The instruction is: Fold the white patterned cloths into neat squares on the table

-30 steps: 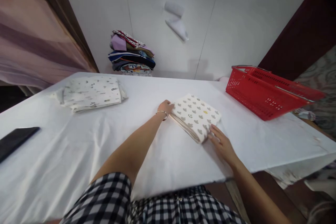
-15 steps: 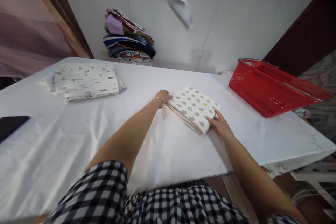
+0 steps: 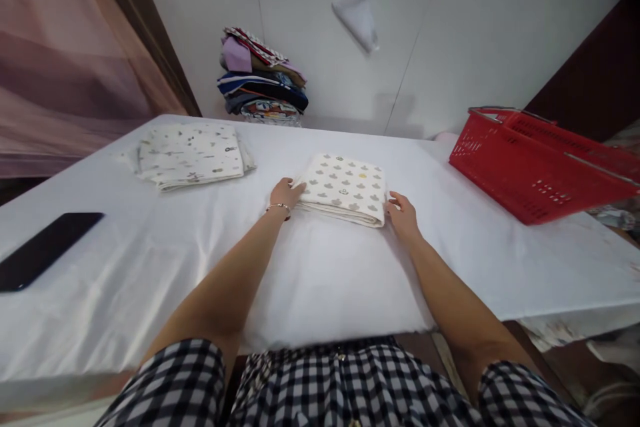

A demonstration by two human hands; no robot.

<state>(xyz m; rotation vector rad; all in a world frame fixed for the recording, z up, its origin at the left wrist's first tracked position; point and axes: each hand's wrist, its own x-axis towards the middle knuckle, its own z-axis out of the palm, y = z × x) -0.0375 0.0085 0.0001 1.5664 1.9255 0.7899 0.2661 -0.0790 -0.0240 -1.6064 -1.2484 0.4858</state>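
Note:
A white folded cloth (image 3: 345, 183) printed with grey cloud-like shapes and one yellow one lies flat on the white-covered table. Its layered folded edge faces me. My left hand (image 3: 287, 195), with a bracelet at the wrist, grips the cloth's left front corner; part of its fingers is hidden. At the right edge, my right hand (image 3: 403, 217) is open, its fingers bent loosely beside the cloth. Farther left rests another folded white cloth (image 3: 195, 155) with small scattered prints, untouched.
A red plastic basket (image 3: 540, 167) with metal handles stands on the right. Stacked folded fabrics (image 3: 265, 77) sit against the wall behind the table. A dark phone (image 3: 47, 247) lies at the left. Above, a paper-like packet (image 3: 355, 10) hangs on the wall.
The cloud-printed cloth has been turned so its folded edge faces me more squarely. My right hand has let go of its corner and sits beside the edge. The view has shifted left.

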